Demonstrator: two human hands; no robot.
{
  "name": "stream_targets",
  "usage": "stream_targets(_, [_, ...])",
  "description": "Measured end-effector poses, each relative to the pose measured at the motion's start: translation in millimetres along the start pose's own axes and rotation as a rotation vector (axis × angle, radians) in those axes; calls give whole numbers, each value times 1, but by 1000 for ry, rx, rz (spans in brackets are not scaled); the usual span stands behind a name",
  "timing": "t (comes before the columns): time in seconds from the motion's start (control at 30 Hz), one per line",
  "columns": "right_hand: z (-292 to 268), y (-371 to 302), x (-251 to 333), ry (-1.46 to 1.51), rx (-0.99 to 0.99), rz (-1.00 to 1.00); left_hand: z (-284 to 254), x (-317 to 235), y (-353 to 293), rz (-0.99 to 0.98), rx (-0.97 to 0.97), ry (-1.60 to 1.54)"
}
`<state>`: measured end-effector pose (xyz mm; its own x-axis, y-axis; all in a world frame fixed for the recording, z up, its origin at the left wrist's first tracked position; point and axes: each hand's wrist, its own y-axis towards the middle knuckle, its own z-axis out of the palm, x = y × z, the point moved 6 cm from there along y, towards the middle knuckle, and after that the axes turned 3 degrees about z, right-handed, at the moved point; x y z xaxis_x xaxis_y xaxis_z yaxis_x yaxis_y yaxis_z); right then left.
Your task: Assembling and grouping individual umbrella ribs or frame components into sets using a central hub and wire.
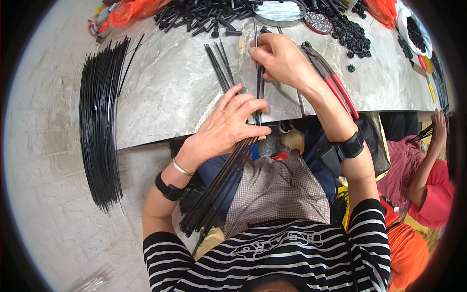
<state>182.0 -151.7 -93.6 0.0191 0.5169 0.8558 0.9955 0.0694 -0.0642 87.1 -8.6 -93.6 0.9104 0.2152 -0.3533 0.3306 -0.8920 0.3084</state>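
My left hand is wrapped round a bundle of thin black rods at the table's front edge. The bundle slants down toward my lap, and several of its upper ends fan out past my fingers over the tabletop. Farther up, my right hand pinches a few black rods close to their far ends, with the fingertips closed on them. These rods run back under my left thumb and fingers. Right of my right hand lie pincers with red handles. A single dark rod lies between them and my hands.
A large bunch of black rods overhangs the grey table at left. Along the back are black plastic pieces, a round tin of white sticks, a red-rimmed dish and small black round parts. Another person sits at right.
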Motion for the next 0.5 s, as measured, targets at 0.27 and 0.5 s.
stream_targets(0.27, [-7,1,-5,-81,-37,14,2,0,-1,8,-28,54])
stream_targets(0.5, [0,3,4,-117,-19,7,4,3,-3,-3,-11,80])
